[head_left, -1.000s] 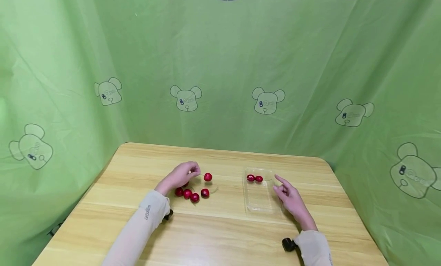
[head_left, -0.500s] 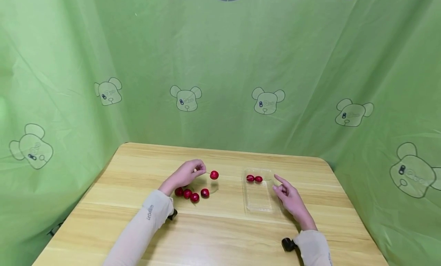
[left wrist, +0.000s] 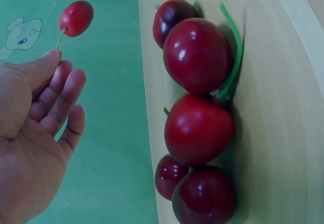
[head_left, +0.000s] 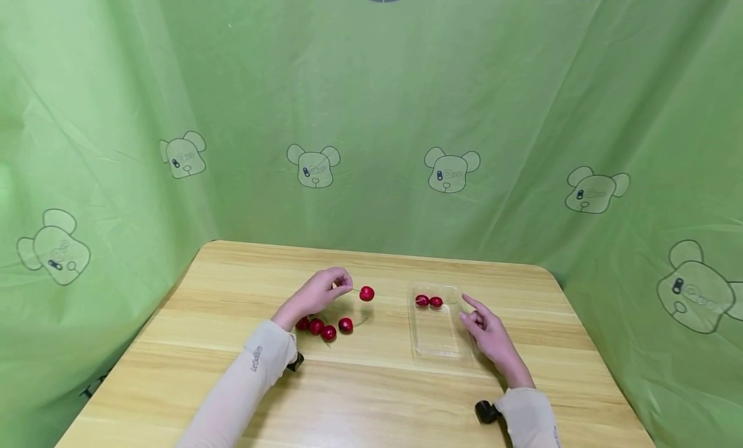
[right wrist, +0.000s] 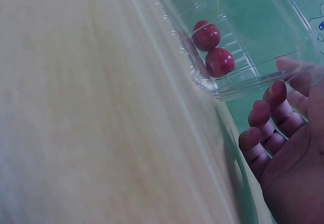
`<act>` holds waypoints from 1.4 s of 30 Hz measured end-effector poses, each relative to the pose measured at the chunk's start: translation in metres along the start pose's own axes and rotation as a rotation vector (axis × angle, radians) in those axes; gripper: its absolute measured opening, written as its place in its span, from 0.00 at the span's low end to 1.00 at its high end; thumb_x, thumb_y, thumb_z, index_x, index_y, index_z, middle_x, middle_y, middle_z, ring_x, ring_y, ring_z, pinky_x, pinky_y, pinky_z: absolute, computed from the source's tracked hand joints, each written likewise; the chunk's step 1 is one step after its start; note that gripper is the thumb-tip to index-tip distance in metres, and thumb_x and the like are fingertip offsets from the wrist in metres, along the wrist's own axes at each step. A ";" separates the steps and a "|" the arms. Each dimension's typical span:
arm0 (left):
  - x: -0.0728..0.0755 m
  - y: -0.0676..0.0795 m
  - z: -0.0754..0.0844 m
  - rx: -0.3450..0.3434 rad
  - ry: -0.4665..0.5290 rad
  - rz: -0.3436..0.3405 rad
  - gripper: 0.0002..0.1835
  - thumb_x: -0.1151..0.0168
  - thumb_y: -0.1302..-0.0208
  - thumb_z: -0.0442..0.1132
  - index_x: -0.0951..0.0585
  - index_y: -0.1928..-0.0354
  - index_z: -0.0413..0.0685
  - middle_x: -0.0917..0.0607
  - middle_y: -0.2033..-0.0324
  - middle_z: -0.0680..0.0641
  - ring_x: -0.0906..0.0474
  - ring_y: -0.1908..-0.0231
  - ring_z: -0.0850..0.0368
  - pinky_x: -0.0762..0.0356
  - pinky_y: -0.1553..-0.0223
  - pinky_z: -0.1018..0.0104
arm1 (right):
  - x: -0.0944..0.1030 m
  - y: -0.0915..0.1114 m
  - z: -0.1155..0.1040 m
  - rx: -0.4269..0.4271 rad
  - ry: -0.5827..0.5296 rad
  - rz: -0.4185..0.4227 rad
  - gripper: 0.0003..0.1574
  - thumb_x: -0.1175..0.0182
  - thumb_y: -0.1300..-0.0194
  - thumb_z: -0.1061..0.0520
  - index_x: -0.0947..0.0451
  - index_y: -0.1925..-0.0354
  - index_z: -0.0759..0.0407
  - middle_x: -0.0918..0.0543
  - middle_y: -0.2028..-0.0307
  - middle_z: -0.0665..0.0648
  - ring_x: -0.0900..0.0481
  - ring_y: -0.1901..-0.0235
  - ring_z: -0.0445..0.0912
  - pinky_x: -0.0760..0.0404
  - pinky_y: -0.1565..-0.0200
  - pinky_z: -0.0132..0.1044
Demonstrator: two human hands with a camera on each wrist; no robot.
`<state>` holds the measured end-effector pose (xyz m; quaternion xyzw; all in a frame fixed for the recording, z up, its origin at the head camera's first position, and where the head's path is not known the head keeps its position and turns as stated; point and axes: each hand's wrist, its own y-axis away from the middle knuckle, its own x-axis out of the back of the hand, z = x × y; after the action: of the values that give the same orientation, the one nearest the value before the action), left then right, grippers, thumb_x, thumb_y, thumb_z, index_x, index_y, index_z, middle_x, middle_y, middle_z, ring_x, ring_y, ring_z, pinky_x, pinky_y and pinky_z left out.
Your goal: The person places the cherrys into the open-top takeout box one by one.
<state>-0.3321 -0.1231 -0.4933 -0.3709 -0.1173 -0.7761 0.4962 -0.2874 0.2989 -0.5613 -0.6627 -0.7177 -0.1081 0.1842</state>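
My left hand pinches the thin stem of a red cherry between thumb and index finger. The cherry hangs above the table, to the right of the fingertips; the left wrist view shows the same cherry with the other fingers loosely bent. Several more cherries lie below that hand, one with a stem pointing right. My right hand is at the right edge of a clear plastic box, index finger extended towards its rim, other fingers loosely bent. Inside the box lie two cherries.
All of this is on a light wooden table. A green curtain with bear-face prints surrounds its back and sides. Between the loose cherries and the box lies a stretch of bare wood.
My left hand has moved right and slightly up, carrying the cherry by its stem towards the box. The right hand and the box have stayed almost where they were.
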 end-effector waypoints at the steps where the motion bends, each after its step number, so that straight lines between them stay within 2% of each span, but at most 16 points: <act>1: 0.000 0.000 0.001 -0.002 -0.002 0.001 0.05 0.40 0.24 0.40 0.19 0.57 0.47 0.16 0.61 0.53 0.20 0.55 0.59 0.20 0.48 0.62 | 0.000 0.000 0.000 -0.001 -0.003 0.000 0.38 0.42 0.21 0.51 0.40 0.21 0.59 0.23 0.66 0.65 0.32 0.77 0.39 0.28 0.75 0.32; 11: -0.003 -0.005 0.006 -0.028 0.003 0.006 0.05 0.40 0.24 0.40 0.18 0.57 0.47 0.15 0.60 0.49 0.20 0.55 0.58 0.19 0.48 0.61 | 0.000 -0.002 0.001 0.022 -0.011 0.009 0.36 0.42 0.22 0.56 0.40 0.22 0.63 0.21 0.66 0.65 0.31 0.78 0.38 0.27 0.75 0.31; 17: -0.005 -0.008 0.009 -0.035 0.004 0.018 0.05 0.39 0.24 0.40 0.18 0.57 0.47 0.15 0.60 0.51 0.20 0.55 0.59 0.19 0.49 0.62 | 0.001 -0.004 0.000 0.024 -0.022 -0.008 0.37 0.43 0.22 0.59 0.42 0.23 0.69 0.22 0.66 0.70 0.31 0.78 0.39 0.27 0.75 0.33; 25: -0.013 -0.016 0.016 -0.049 0.010 0.011 0.05 0.40 0.23 0.41 0.19 0.57 0.48 0.16 0.60 0.53 0.20 0.55 0.59 0.19 0.51 0.64 | 0.000 -0.001 -0.002 0.013 -0.027 0.006 0.37 0.42 0.22 0.56 0.40 0.22 0.63 0.21 0.64 0.66 0.31 0.77 0.39 0.26 0.74 0.32; 28: -0.018 -0.020 0.019 -0.056 0.017 0.006 0.05 0.40 0.23 0.40 0.18 0.57 0.48 0.16 0.59 0.53 0.20 0.55 0.59 0.20 0.51 0.64 | 0.001 0.002 -0.010 0.019 -0.033 -0.005 0.37 0.42 0.22 0.57 0.41 0.23 0.65 0.21 0.65 0.67 0.31 0.77 0.39 0.27 0.75 0.32; 37: -0.029 -0.031 0.031 -0.071 0.014 -0.008 0.05 0.40 0.23 0.40 0.18 0.55 0.48 0.14 0.58 0.52 0.19 0.54 0.58 0.19 0.46 0.63 | 0.000 -0.003 -0.003 0.015 -0.014 -0.016 0.36 0.44 0.21 0.59 0.42 0.22 0.67 0.22 0.65 0.71 0.31 0.79 0.39 0.27 0.77 0.32; 42: -0.037 -0.036 0.035 -0.065 0.008 -0.007 0.04 0.40 0.23 0.40 0.19 0.56 0.50 0.15 0.59 0.53 0.19 0.54 0.59 0.19 0.47 0.65 | -0.001 -0.002 -0.004 0.022 -0.011 -0.022 0.37 0.44 0.21 0.57 0.43 0.22 0.65 0.21 0.65 0.69 0.31 0.79 0.39 0.27 0.77 0.33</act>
<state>-0.3380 -0.0617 -0.4878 -0.3836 -0.0914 -0.7827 0.4816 -0.2891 0.2964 -0.5579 -0.6532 -0.7273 -0.0985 0.1862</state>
